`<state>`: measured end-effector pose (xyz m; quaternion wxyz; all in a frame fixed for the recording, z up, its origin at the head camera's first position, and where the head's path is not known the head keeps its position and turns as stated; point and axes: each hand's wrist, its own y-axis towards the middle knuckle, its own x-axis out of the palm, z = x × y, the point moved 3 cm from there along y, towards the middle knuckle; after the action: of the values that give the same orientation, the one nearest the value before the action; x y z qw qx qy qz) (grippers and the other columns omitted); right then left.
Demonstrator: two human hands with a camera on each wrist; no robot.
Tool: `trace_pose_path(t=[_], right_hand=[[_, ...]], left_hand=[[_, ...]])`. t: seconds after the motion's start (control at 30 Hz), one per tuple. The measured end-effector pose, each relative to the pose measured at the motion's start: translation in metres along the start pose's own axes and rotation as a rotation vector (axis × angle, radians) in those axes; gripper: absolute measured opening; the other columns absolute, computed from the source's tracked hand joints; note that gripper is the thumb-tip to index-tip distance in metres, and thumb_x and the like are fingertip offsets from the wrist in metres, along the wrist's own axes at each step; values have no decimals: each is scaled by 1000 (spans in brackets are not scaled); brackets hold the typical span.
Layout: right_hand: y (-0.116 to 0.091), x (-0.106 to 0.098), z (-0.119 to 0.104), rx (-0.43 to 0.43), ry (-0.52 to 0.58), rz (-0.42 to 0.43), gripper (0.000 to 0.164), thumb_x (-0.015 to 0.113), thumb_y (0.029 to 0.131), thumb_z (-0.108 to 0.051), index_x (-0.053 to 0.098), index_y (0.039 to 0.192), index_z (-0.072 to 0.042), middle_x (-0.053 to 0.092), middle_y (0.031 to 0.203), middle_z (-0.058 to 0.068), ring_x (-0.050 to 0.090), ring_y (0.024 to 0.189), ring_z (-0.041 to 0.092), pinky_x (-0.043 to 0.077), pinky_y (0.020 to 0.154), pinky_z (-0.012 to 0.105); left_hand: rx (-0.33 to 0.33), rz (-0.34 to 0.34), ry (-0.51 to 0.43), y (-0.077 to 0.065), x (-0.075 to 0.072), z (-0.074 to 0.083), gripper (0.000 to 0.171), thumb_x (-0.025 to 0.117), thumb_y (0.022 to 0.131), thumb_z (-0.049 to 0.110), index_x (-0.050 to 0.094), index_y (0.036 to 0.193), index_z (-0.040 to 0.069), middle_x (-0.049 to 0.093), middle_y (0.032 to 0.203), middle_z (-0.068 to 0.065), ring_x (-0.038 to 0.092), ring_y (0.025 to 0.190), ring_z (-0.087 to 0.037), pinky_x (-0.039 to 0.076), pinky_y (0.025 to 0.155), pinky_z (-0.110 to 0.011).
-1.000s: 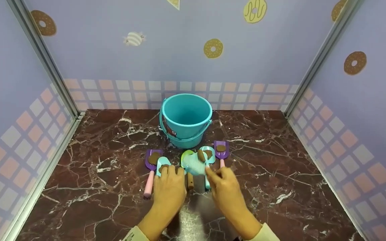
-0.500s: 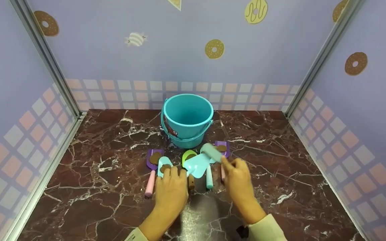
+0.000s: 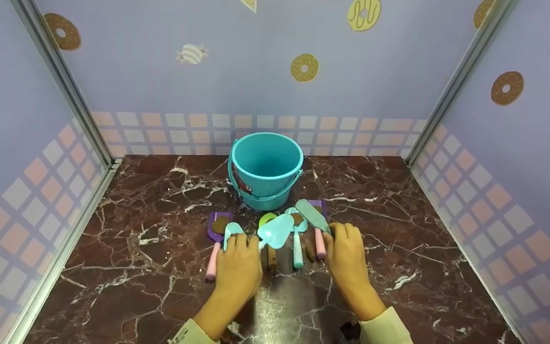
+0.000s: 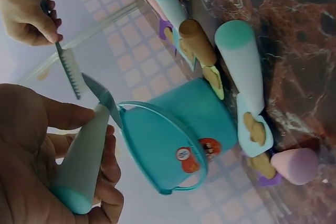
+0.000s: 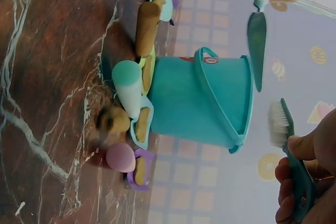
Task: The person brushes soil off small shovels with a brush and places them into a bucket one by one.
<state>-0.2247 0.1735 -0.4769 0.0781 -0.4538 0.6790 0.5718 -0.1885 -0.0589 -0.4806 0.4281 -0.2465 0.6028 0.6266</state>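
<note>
My left hand [image 3: 239, 260] grips the pale handle of a small light-blue toy trowel [image 3: 277, 231]. Its blade is raised over the row of shovels, and in the left wrist view its handle [image 4: 84, 161] lies between thumb and fingers. My right hand [image 3: 349, 255] holds a teal brush [image 3: 313, 216]; its white bristles [image 5: 278, 124] face the trowel blade in the right wrist view, apart from it. Below, several toy shovels carry brown lumps, among them a purple one [image 3: 216, 236] at left and a mint-handled one [image 3: 298, 251]. A loose brown lump [image 3: 309, 253] lies beside that handle.
Behind the shovels stands a turquoise bucket [image 3: 265, 188], its handle hanging down in front. A green shovel [image 3: 266, 219] and a pink-handled purple one [image 3: 320, 244] lie in the same row. Patterned walls [image 3: 237, 86] enclose the dark marbled table [image 3: 151, 229].
My right hand has moved right with the brush, away from the trowel. A brown lump seen near the trowel blade a second ago no longer shows there; one now lies on the table.
</note>
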Motion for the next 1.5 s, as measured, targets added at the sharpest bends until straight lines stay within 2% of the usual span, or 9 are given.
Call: trace_pose_path(t=[0.07, 0.13, 0.33, 0.43, 0.63, 0.9, 1.17, 1.33, 1.5], right_hand=[[1, -1, -1, -11, 13, 3, 17, 74, 90, -8, 65, 99, 3, 57, 85, 13, 52, 78, 31, 45, 72, 45], [1, -1, -3, -28, 33, 7, 16, 74, 89, -6, 64, 98, 3, 57, 85, 13, 51, 78, 31, 44, 72, 44], [2, -3, -9, -56, 87, 11, 15, 74, 90, -5, 63, 97, 2, 57, 88, 13, 51, 80, 29, 44, 71, 42], [3, -4, -11, -30, 97, -9, 15, 73, 90, -7, 63, 97, 1, 57, 90, 13, 51, 82, 29, 44, 72, 41], [0, -4, -23, -15, 173, -107, 15, 73, 92, -11, 65, 101, -2, 58, 93, 8, 57, 90, 23, 52, 77, 40], [-4, -5, -41, -145, 265, -166, 14, 76, 89, -14, 69, 101, -9, 58, 91, 2, 54, 82, 15, 52, 70, 33], [8, 0, -14, 1, 171, -129, 13, 76, 90, -11, 67, 98, -6, 57, 86, 5, 53, 77, 17, 50, 68, 37], [8, -4, -21, 12, 212, -148, 14, 74, 91, -15, 68, 101, -7, 57, 88, 2, 52, 77, 14, 51, 67, 33], [0, -10, -46, -103, 302, -212, 15, 76, 90, -17, 70, 102, -11, 62, 95, 0, 65, 93, 19, 58, 88, 36]], left_hand=[[-63, -79, -134, 2, 4, -6, 16, 70, 89, 15, 66, 101, 5, 60, 90, -10, 61, 84, -30, 51, 62, -45], [-174, -188, -373, 5, 8, -12, 14, 69, 93, 17, 66, 101, 6, 60, 87, -6, 59, 79, -24, 49, 64, -39], [-714, -524, -1572, 2, 22, -21, 18, 51, 101, 17, 61, 105, 2, 57, 85, -4, 49, 68, -12, 41, 54, -22], [-856, -632, -1865, -1, 23, -19, 19, 45, 103, 20, 58, 105, 6, 55, 85, -4, 47, 65, -13, 39, 49, -21], [-864, -695, -1971, -3, 24, -17, 21, 42, 103, 21, 58, 107, 9, 53, 87, -5, 45, 64, -12, 40, 49, -21], [-858, -742, -2032, -4, 24, -15, 21, 42, 102, 19, 53, 115, 7, 55, 85, -6, 46, 63, -13, 40, 50, -21], [-815, -795, -2052, -6, 23, -15, 19, 42, 101, 18, 59, 104, 9, 56, 81, -4, 46, 60, -13, 39, 49, -22], [-824, -791, -2073, -5, 24, -16, 20, 41, 102, 18, 57, 108, 8, 56, 83, -4, 47, 61, -13, 40, 49, -21], [-856, -759, -2073, -5, 24, -18, 14, 41, 102, 17, 52, 108, 12, 54, 86, -6, 47, 62, -13, 39, 49, -21]])
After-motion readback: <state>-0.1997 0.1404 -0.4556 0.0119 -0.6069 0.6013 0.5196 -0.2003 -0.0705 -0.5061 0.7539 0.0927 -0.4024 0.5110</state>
